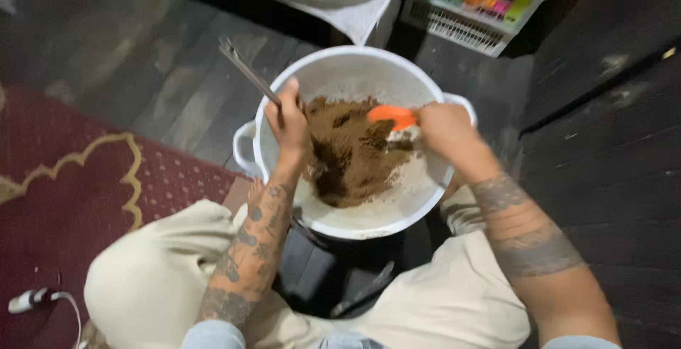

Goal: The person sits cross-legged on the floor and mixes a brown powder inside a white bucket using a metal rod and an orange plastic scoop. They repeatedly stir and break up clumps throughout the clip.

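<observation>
Centrally placed: white two-handled pot (340, 72), holding a brown crumbly mixture (351, 150), between bent knees in beige trousers (149, 278). Left hand (289, 118), fingers curled tight around a metal utensil handle (245, 69) slanting toward upper left. Right hand (443, 128), clenched on an orange spatula (392, 115) lying over the mixture. Lower left: dark red patterned carpet (64, 179). Upper right: white basket (468, 26) of colourful items.
</observation>
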